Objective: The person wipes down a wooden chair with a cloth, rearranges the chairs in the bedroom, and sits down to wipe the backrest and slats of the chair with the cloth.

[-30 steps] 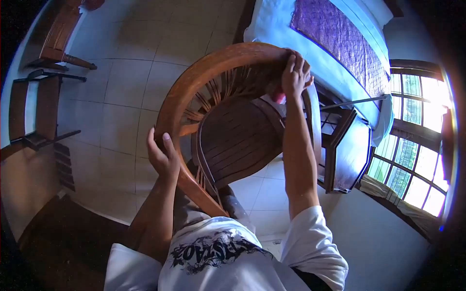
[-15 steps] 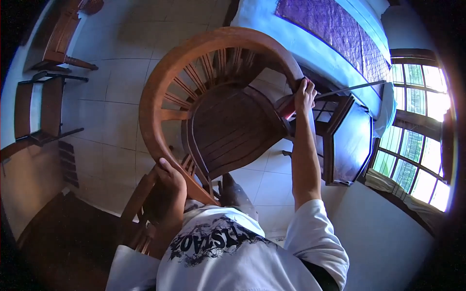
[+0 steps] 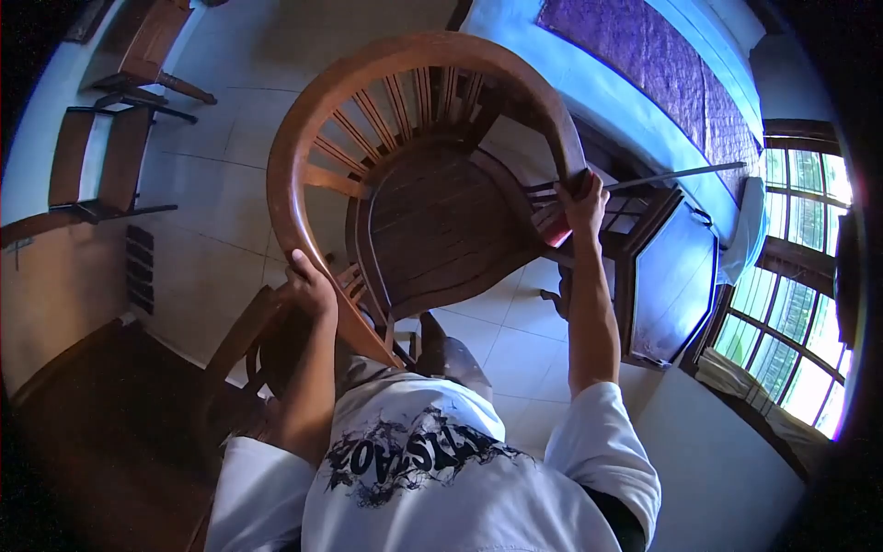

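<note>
A brown wooden armchair (image 3: 445, 225) with a rounded, spindled back stands in front of me, its plank seat facing up. My left hand (image 3: 309, 287) is closed on the curved rail at the left, thumb on top; its other fingers are partly hidden. On the opposite side, my right hand (image 3: 583, 204) wraps round the end of the same rail. Just below that hand is a red object (image 3: 554, 227), whose kind I cannot make out. A thin grey rod (image 3: 681, 175) runs from beside my right hand toward the bed.
A bed with a purple cover (image 3: 635, 64) lies at the far right. Close to the chair's right side stands a dark-framed hexagonal table (image 3: 676, 281). Another wooden chair (image 3: 244, 340) is by my left arm. A folding chair (image 3: 101, 161) stands at the left wall; barred windows (image 3: 791, 230) are at right.
My view has shifted, and the armchair's back sits slightly higher in it. My left hand is farther forward along the rail. My right hand still grips the rail's end.
</note>
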Action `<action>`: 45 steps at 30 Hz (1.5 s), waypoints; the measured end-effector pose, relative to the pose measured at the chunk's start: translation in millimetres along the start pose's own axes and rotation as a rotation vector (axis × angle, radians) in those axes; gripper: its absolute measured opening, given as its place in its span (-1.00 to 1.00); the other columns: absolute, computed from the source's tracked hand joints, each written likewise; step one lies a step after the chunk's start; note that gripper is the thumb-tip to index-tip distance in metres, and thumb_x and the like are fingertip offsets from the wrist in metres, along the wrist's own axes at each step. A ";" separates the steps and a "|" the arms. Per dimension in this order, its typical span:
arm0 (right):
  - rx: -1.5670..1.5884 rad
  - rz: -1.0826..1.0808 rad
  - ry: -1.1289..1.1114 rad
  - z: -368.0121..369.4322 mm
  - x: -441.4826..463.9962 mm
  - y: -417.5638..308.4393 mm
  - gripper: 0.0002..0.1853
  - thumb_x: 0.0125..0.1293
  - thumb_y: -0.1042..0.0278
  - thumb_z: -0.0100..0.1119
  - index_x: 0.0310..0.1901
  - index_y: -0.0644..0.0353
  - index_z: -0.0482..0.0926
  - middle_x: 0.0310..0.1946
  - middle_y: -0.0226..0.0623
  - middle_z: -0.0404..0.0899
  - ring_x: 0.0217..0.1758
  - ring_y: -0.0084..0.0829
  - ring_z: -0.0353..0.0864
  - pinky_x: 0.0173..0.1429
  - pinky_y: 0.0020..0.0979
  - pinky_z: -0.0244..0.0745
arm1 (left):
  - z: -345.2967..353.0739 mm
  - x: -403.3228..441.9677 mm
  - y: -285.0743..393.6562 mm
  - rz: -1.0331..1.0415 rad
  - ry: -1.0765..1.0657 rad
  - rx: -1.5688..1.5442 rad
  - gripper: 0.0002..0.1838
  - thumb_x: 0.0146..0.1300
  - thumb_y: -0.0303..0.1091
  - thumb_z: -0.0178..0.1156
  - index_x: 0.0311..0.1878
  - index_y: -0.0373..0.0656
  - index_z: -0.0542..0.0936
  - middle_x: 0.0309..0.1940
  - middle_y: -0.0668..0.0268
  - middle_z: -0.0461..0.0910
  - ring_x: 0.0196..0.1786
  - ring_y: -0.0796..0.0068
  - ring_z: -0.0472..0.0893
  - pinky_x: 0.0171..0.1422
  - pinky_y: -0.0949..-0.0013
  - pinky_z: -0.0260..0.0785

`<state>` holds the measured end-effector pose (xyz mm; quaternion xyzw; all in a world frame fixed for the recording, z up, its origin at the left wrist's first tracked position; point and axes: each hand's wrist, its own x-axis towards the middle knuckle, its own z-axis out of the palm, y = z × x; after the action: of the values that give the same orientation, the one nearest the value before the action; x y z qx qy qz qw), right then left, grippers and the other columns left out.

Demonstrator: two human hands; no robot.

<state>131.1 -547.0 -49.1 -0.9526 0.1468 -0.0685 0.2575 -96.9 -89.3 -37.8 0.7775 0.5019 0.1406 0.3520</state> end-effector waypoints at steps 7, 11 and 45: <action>0.024 -0.059 -0.103 -1.6 16.2 3.9 -0.11 0.09 -0.19 0.49 0.41 -0.14 0.28 0.06 0.10 0.38 -0.06 0.21 0.61 -0.03 0.16 0.58 | -11.5 -19.6 15.3 -0.145 -0.063 -0.145 -0.25 0.53 0.24 -0.11 -0.05 -0.46 0.59 -0.20 -0.16 0.68 -0.16 -0.13 0.65 0.01 0.06 0.46; 0.035 -0.043 -0.139 0.4 20.1 7.0 -0.08 0.10 -0.13 0.52 0.44 -0.09 0.26 0.14 0.09 0.34 0.04 0.18 0.55 0.09 0.10 0.55 | -12.2 -36.4 25.6 -0.170 -0.017 -0.150 -0.27 0.54 0.22 -0.11 -0.05 -0.44 0.60 -0.20 -0.14 0.69 -0.18 -0.15 0.64 -0.01 0.05 0.46; -0.155 -0.135 0.086 24.1 18.2 15.6 -0.09 0.18 0.04 0.47 0.51 -0.13 0.17 0.17 0.05 0.24 0.16 0.13 0.42 0.19 0.14 0.39 | -5.5 -51.1 4.5 0.102 0.238 0.337 -0.28 0.56 0.17 -0.14 -0.35 -0.35 0.65 -0.32 -0.07 0.59 -0.30 -0.07 0.56 -0.09 0.06 0.45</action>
<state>149.5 -554.2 -76.8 -0.9735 0.0982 -0.1148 0.1715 -120.3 -133.1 -23.9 0.8275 0.5165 0.1631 0.1476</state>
